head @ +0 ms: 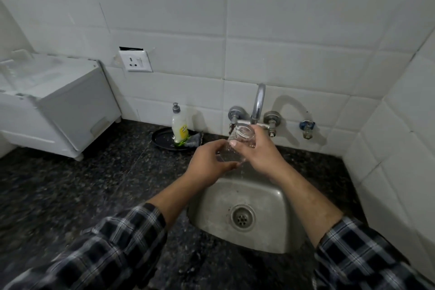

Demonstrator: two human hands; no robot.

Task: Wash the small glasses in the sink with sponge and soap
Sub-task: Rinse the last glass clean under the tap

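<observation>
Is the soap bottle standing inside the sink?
No, the dish soap bottle stands on a black plate on the counter, left of the tap.

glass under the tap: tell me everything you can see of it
The glass is small and clear, apparently plain glass. It is held tilted, its upper end close under the tap, above the back of the steel sink. The right hand grips its upper part, thumb across the front. The left hand curls round its lower end. Motion blur hides any finer detail.
</observation>
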